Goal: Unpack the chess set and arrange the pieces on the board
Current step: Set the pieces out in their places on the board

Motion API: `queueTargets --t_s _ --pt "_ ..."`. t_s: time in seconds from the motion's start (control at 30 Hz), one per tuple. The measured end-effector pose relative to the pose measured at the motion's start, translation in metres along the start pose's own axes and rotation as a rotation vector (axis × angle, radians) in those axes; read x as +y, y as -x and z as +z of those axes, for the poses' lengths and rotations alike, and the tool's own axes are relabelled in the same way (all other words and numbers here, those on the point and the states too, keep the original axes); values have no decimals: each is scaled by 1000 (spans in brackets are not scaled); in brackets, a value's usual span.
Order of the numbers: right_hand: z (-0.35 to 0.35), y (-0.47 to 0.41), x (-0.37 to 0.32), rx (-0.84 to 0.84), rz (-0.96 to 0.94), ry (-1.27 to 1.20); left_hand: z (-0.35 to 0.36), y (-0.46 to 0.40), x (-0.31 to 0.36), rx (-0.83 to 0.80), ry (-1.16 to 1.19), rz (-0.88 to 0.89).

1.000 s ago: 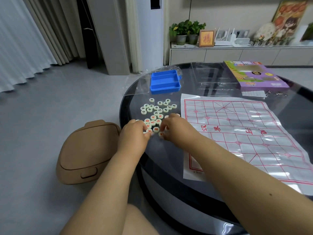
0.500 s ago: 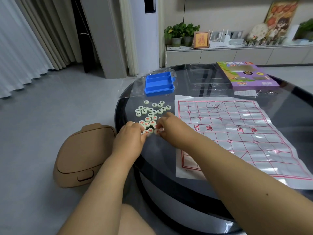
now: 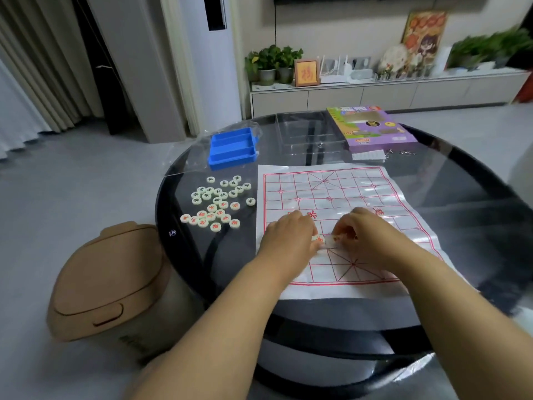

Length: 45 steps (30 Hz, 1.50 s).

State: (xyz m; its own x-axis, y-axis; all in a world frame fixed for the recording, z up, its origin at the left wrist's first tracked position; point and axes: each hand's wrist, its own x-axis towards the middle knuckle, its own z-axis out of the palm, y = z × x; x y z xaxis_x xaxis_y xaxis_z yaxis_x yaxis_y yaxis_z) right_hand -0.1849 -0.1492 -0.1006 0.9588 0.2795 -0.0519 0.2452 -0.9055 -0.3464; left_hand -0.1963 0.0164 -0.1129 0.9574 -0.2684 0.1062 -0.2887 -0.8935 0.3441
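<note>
Two hands, left hand [image 3: 290, 236] and right hand [image 3: 364, 235], each pinch a round cream red-marked chess piece [image 3: 318, 239] over the white red-gridded paper board [image 3: 331, 197]'s near palace, so seat them squarely on line crossings, not inside squares.

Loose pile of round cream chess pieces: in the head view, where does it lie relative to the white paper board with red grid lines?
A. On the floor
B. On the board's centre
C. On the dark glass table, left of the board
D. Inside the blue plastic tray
C: the loose pile of round cream chess pieces sits on the dark glass table, left of the white paper board with red grid lines, apart from the blue plastic tray.
</note>
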Motion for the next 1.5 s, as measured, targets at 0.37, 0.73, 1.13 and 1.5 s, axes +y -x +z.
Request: queueTargets --t_s 0.37,0.73,1.13,1.5 --pt "-4 -4 -21 172 -56 -102 -12 13 -27 146 84 -84" --pt "42 -88 -130 84 -220 -54 -37 26 -136 333 -9 -482" --pt "67 -116 -152 4 -148 -11 -37 24 -159 280 90 -364" --pt "62 -115 -154 -78 -186 66 -41 28 -161 231 111 -227"
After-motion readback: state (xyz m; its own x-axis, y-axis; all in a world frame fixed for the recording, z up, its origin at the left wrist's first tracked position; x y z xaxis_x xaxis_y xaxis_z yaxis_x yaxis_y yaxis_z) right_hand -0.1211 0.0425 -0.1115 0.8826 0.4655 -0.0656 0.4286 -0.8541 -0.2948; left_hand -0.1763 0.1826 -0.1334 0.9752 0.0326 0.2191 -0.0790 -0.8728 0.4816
